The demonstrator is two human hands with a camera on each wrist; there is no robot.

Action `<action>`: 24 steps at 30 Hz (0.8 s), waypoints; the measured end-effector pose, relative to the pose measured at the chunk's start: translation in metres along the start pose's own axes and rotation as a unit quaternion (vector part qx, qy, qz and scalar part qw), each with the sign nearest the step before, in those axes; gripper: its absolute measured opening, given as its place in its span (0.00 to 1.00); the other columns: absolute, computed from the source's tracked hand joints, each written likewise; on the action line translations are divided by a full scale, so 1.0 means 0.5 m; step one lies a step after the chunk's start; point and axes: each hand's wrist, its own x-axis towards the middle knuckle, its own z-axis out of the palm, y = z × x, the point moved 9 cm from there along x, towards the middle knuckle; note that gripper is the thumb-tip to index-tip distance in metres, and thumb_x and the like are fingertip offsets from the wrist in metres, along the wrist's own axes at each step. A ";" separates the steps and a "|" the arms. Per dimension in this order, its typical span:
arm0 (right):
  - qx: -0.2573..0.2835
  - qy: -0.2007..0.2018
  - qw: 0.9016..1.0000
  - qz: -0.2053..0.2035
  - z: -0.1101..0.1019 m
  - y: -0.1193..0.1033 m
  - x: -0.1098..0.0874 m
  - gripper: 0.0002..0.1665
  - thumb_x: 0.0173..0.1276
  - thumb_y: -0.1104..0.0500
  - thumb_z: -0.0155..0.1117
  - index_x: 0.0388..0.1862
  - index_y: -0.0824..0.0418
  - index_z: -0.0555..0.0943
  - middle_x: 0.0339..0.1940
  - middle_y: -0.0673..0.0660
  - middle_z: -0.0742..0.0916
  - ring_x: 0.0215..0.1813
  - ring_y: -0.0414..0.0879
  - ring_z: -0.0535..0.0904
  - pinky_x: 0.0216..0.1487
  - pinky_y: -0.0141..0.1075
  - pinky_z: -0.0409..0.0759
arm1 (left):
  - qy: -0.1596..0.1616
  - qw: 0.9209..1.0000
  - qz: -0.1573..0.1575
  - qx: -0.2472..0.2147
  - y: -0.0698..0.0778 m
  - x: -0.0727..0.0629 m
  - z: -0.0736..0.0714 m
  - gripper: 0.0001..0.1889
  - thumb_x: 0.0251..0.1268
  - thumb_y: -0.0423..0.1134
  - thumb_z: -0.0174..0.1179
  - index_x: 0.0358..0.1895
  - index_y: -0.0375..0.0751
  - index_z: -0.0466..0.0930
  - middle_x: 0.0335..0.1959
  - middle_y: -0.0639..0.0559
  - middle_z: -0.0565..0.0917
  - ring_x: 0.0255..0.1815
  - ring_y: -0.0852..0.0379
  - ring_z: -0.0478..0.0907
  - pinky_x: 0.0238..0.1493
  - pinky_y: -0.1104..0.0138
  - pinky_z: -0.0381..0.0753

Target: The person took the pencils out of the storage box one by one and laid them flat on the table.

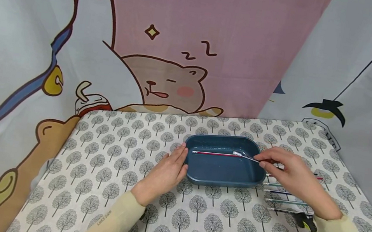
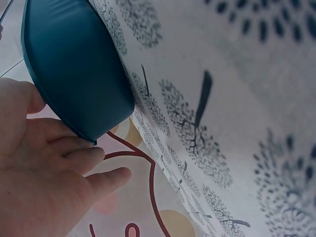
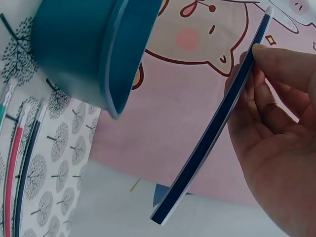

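My right hand [image 1: 288, 172] pinches a dark blue pencil [image 3: 212, 118] between thumb and fingers, its white-tipped end over the right part of a blue rectangular tub [image 1: 223, 183]. In the right wrist view the pencil slants, its other end pointing down and left. Inside the tub, a red pencil [image 1: 216, 154] lies lengthwise near the far wall. My left hand [image 1: 166, 172] rests against the tub's left end, fingers mostly straight; in the left wrist view they touch its rim.
Right of the tub, several pencils [image 1: 287, 202] lie in a row on the tree-patterned cloth [image 1: 123, 166], partly hidden by my right hand and forearm. A black and yellow object [image 1: 305, 222] shows beside the right sleeve. Behind the table hangs a cartoon-printed curtain [image 1: 245, 41].
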 end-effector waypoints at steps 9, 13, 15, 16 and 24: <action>-0.009 0.011 1.000 -0.009 -0.016 0.010 -0.036 0.21 0.64 0.71 0.74 0.48 0.47 0.88 0.46 0.43 0.88 0.43 0.31 0.81 0.41 0.22 0.77 | -0.006 1.000 -0.002 0.002 -0.002 0.000 0.002 0.32 0.85 0.48 0.43 0.81 0.32 0.54 0.84 0.42 0.48 0.83 0.43 0.53 0.76 0.41 0.63; -0.021 0.011 1.000 -0.008 -0.018 0.018 -0.054 0.23 0.62 0.71 0.75 0.49 0.46 0.88 0.47 0.42 0.88 0.42 0.31 0.80 0.37 0.23 0.78 | 0.001 1.000 0.003 0.001 0.000 -0.001 0.000 0.32 0.85 0.48 0.45 0.81 0.31 0.55 0.84 0.40 0.50 0.82 0.42 0.54 0.75 0.39 0.64; -0.027 0.011 1.000 -0.010 -0.018 0.022 -0.065 0.24 0.61 0.71 0.75 0.49 0.45 0.88 0.47 0.42 0.88 0.42 0.31 0.80 0.37 0.23 0.78 | 0.004 1.000 0.004 0.001 0.000 0.000 0.000 0.32 0.85 0.47 0.46 0.81 0.31 0.56 0.84 0.40 0.50 0.82 0.42 0.54 0.74 0.39 0.64; -0.027 0.012 0.999 -0.011 -0.019 0.024 -0.071 0.24 0.61 0.72 0.76 0.49 0.45 0.88 0.47 0.42 0.88 0.43 0.31 0.80 0.36 0.24 0.77 | 0.006 1.000 0.005 0.001 0.001 0.000 -0.001 0.32 0.85 0.47 0.46 0.80 0.30 0.56 0.84 0.39 0.51 0.82 0.42 0.54 0.74 0.39 0.65; -0.038 0.007 0.999 0.007 -0.021 0.062 -0.122 0.27 0.59 0.73 0.76 0.50 0.45 0.88 0.48 0.44 0.88 0.41 0.30 0.79 0.35 0.24 0.75 | 0.005 1.000 0.003 -0.001 0.001 0.000 -0.002 0.32 0.85 0.46 0.47 0.80 0.30 0.56 0.84 0.41 0.49 0.82 0.43 0.53 0.74 0.39 0.64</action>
